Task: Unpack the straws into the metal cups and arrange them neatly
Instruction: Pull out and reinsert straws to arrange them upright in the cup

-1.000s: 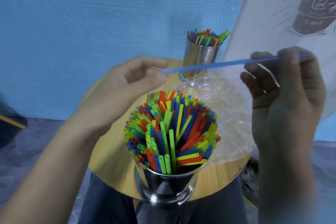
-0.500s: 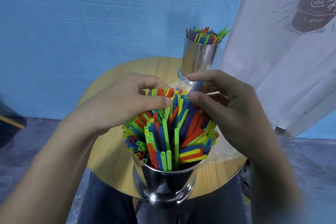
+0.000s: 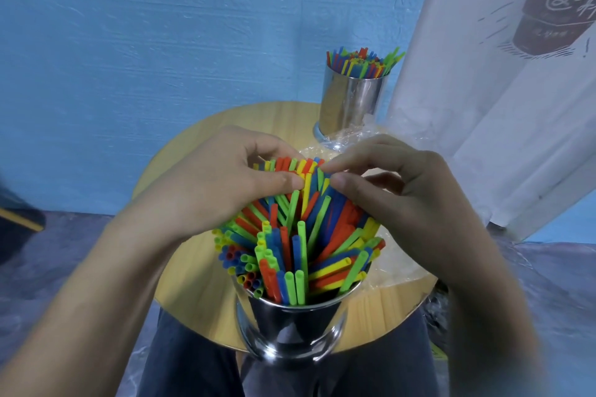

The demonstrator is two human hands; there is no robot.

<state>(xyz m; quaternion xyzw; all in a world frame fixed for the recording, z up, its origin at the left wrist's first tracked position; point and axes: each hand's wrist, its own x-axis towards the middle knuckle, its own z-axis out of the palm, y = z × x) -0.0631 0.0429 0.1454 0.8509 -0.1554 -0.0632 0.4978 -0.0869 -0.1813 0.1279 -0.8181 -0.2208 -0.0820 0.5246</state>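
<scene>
Your left hand (image 3: 222,190) and right hand (image 3: 396,190) meet over the near cup (image 3: 290,325), fingers (image 3: 346,185) narrowly pinching the far straws (image 3: 300,235), which stand upright and fan toward you.

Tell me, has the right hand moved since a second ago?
Yes. The right hand has come down and leftward from beside the far metal cup, and now rests on the straws in the near cup.
</scene>
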